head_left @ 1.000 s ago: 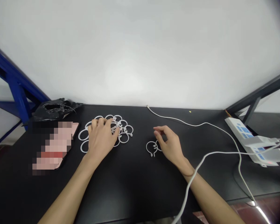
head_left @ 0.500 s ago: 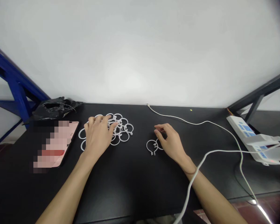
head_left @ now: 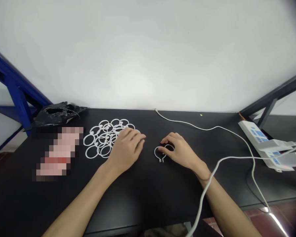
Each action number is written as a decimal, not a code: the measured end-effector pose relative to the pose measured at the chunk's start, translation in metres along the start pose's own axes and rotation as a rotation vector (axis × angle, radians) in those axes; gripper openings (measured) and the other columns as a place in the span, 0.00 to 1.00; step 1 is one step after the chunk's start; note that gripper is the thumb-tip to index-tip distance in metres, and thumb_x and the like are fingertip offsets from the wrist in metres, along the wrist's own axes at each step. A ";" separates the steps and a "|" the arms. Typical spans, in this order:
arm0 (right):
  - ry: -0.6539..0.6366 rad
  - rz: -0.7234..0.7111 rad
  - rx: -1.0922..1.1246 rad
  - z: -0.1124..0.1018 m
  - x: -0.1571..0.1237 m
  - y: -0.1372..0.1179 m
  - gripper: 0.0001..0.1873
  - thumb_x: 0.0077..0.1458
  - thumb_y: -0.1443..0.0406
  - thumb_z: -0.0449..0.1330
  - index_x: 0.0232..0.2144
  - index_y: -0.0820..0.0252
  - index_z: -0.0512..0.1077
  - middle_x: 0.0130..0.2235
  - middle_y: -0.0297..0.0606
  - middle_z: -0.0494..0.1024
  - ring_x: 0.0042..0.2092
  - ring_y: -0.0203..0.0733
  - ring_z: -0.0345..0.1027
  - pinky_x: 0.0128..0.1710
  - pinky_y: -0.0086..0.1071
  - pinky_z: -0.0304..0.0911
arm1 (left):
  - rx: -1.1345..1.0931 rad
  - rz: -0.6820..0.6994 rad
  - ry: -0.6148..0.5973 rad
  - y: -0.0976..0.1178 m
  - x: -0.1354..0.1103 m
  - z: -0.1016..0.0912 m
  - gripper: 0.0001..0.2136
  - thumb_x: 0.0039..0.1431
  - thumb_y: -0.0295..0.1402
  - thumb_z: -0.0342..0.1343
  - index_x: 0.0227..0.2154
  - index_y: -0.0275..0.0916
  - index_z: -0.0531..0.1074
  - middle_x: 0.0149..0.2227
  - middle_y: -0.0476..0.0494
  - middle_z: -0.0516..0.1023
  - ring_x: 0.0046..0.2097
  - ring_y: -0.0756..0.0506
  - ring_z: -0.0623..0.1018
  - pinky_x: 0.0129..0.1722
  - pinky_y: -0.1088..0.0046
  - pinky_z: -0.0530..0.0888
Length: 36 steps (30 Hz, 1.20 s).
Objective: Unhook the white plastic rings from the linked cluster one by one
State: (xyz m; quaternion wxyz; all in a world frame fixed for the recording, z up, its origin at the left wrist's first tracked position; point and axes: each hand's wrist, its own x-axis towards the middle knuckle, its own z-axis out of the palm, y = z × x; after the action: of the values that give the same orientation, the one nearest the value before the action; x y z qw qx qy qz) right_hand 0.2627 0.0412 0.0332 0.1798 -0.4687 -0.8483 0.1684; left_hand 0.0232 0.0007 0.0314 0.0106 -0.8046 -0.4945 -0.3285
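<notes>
Many white plastic rings with small clip-like ends lie in an overlapping pile (head_left: 98, 145) on the black table. My left hand (head_left: 125, 149) is over the right side of this pile and hides part of it. Its fingers reach right, loosely bent, with the thumb close under the index finger; no ring shows between them. Farther right, two more rings lie side by side, a left ring (head_left: 155, 152) and a right ring (head_left: 169, 145). My right hand (head_left: 181, 149) is over these two, thumb and fingers apart. The thumb tip covers part of the left ring; whether it presses on it is unclear.
A blurred pink phone (head_left: 61, 148) and a crumpled black plastic bag (head_left: 55, 113) are at the left. A white cable (head_left: 218, 127) runs across the table and over my right forearm. A white power strip (head_left: 258, 136) with plugged adapters stands right. Behind is a white wall (head_left: 143, 56).
My left hand has moved right across the ring pile, uncovering its left part. My right thumb and fingers have come down over the two separate rings, which stay about where they were.
</notes>
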 end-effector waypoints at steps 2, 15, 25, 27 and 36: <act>-0.026 -0.043 -0.012 0.001 -0.001 -0.004 0.06 0.57 0.61 0.64 0.32 0.56 0.74 0.35 0.37 0.75 0.39 0.44 0.66 0.44 0.41 0.63 | -0.050 0.091 -0.074 0.010 -0.004 0.006 0.09 0.66 0.27 0.49 0.42 0.38 0.75 0.39 0.42 0.78 0.45 0.42 0.72 0.48 0.60 0.71; 0.153 -0.092 0.283 0.006 -0.002 -0.015 0.10 0.66 0.61 0.54 0.39 0.55 0.75 0.38 0.38 0.76 0.41 0.42 0.70 0.42 0.37 0.66 | -0.071 0.256 0.030 0.018 -0.006 0.013 0.06 0.65 0.29 0.54 0.33 0.39 0.75 0.38 0.45 0.78 0.42 0.44 0.72 0.46 0.63 0.72; 0.248 -0.203 0.383 0.015 -0.007 -0.031 0.05 0.64 0.65 0.57 0.37 0.56 0.74 0.33 0.35 0.75 0.33 0.37 0.71 0.33 0.30 0.68 | -0.080 0.195 0.085 0.018 -0.006 0.017 0.07 0.65 0.32 0.54 0.32 0.40 0.73 0.34 0.46 0.78 0.39 0.45 0.73 0.43 0.64 0.72; 0.264 -0.204 0.385 0.016 -0.006 -0.031 0.05 0.63 0.67 0.58 0.36 0.56 0.75 0.32 0.35 0.75 0.32 0.36 0.72 0.32 0.29 0.68 | -0.091 0.141 0.083 0.019 -0.006 0.017 0.07 0.65 0.35 0.55 0.32 0.38 0.71 0.35 0.44 0.77 0.40 0.44 0.73 0.43 0.64 0.72; 0.286 -0.231 0.396 0.013 -0.008 -0.029 0.06 0.61 0.70 0.60 0.33 0.56 0.75 0.30 0.34 0.77 0.30 0.34 0.73 0.31 0.26 0.69 | -0.155 0.066 -0.035 0.020 -0.007 0.017 0.15 0.65 0.40 0.54 0.47 0.35 0.70 0.43 0.41 0.80 0.46 0.41 0.75 0.51 0.56 0.71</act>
State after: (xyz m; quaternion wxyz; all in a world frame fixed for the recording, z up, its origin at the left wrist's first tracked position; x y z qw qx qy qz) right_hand 0.2390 0.0183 0.0337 0.4043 -0.3434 -0.8126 0.2416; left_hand 0.0458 -0.0094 0.0205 -0.0494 -0.8245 -0.4408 -0.3513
